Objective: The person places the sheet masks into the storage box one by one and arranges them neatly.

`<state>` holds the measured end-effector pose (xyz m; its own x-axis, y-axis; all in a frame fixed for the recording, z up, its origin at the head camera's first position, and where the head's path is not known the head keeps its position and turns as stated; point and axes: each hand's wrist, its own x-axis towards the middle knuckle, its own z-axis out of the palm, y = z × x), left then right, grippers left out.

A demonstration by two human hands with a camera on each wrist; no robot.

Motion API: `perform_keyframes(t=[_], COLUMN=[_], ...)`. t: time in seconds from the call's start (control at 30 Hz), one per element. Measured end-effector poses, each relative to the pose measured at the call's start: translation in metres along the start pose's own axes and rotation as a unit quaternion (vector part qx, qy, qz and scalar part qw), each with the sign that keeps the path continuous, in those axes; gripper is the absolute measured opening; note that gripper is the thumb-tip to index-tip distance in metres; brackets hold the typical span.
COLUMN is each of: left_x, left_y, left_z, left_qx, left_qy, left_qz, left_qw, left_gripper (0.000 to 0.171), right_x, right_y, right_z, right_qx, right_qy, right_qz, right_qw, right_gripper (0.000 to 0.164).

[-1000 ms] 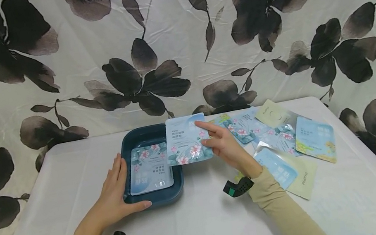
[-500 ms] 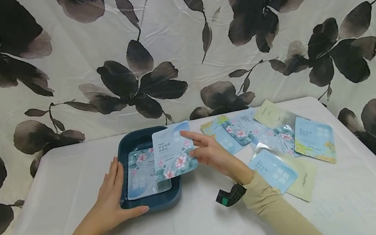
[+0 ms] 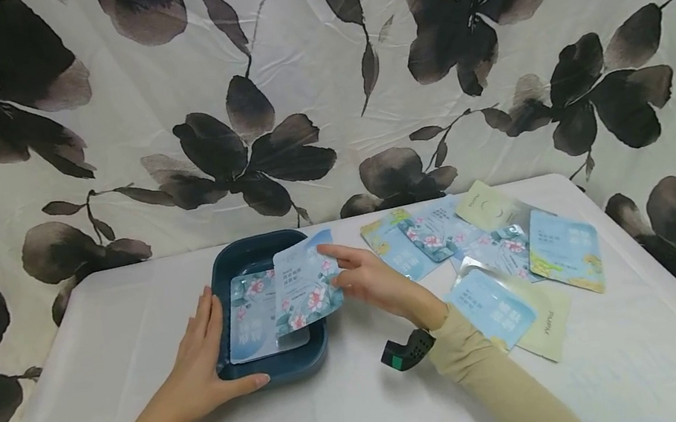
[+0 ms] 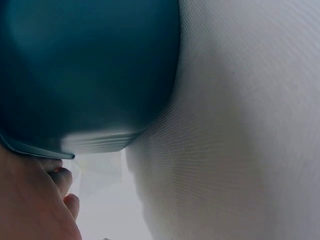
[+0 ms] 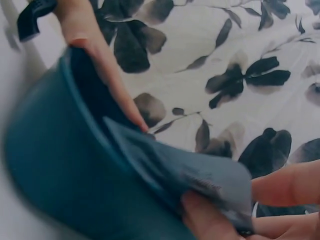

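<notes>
A dark blue plastic tray [image 3: 294,369] stands on the table. My left hand [image 3: 192,369] rests on its left side, fingers straight along the wall and thumb at the front edge. Inside the tray lies a light blue flowered sheet mask packet [image 3: 251,328]. Another flowered packet [image 3: 304,288] is pinched at its right edge between the thumb and fingers of my right hand [image 3: 381,282]. This held packet tilts over the tray's right half and covers part of the packet below. In the right wrist view, the held packet [image 5: 215,180] reaches over the tray rim.
To the right lies a loose, overlapping spread of several packets, among them a blue and yellow packet [image 3: 565,250], a pale green packet [image 3: 550,320] and a blue packet [image 3: 493,304]. A flower-print cloth [image 3: 350,88] hangs behind the white table [image 3: 361,418].
My right hand has carried the flowered packet left and down from beside the tray to over its right half, and the packet has tilted. My left hand has stayed at the tray.
</notes>
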<state>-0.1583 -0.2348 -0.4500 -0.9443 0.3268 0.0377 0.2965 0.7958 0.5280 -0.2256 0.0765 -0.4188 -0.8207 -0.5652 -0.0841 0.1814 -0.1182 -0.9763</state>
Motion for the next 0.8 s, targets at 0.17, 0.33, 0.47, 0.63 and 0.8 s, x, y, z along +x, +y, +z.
perform_keyframes(t=[0.17, 0.33, 0.47, 0.63, 0.8], left_x=[0.0, -0.001, -0.001, -0.001, -0.002], left_y=[-0.001, -0.002, -0.001, 0.001, 0.0], left_z=[0.0, 0.0, 0.0, -0.001, 0.0], left_qx=[-0.002, -0.002, -0.002, -0.006, -0.009], left_qy=[0.0, -0.003, -0.003, -0.002, -0.003], left_qz=[0.004, 0.004, 0.0, 0.002, 0.002], left_qw=[1.0, 1.0, 1.0, 1.0, 1.0], left_gripper=[0.138, 0.137, 0.137, 0.137, 0.138], right_x=[0.014, 0.029, 0.041, 0.054, 0.065], right_y=[-0.009, -0.014, -0.016, -0.013, -0.009], right_z=[0.008, 0.023, 0.034, 0.043, 0.053], right_qx=[-0.018, -0.021, -0.025, -0.014, 0.014], right_qy=[-0.001, 0.004, 0.014, 0.026, 0.024], right_qz=[0.023, 0.052, 0.074, 0.099, 0.118], right_qw=[1.0, 0.998, 0.997, 0.995, 0.993], right_gripper=[0.066, 0.064, 0.063, 0.061, 0.063])
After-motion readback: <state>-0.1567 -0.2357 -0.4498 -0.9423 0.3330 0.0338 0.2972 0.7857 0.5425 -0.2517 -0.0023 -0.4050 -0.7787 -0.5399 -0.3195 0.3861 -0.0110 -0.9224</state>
